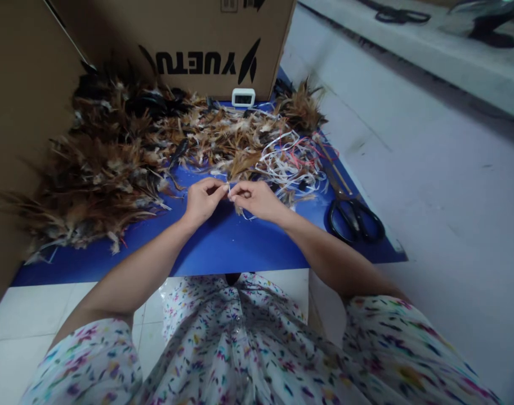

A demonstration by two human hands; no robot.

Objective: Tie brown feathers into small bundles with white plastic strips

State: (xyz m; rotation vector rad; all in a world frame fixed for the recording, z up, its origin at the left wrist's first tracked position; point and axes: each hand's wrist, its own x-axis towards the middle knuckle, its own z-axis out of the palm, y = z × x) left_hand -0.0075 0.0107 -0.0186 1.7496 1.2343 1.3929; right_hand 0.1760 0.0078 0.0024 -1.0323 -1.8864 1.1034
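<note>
Both hands meet above the front part of the blue tabletop [235, 247], fingertips almost touching. My left hand [202, 201] pinches, between thumb and forefinger, the base of a brown feather [242, 163] that points away from me. With thumb and fingers closed, my right hand [260, 200] grips a thin white ribbon [228, 191] at the same spot. A loose end of ribbon and a bit of fluff show below the right fingers. Just beyond the right hand lies a tangle of white ribbons [277, 160] with some red strands [296, 153].
Brown feather bunches [88, 185] pile up on the left, and loose feathers [214, 132] spread across the back. Black-handled scissors [353, 219] lie at the right edge beside a thin stick [335, 166]. A small white digital display [243, 98] stands before a cardboard box [197, 34].
</note>
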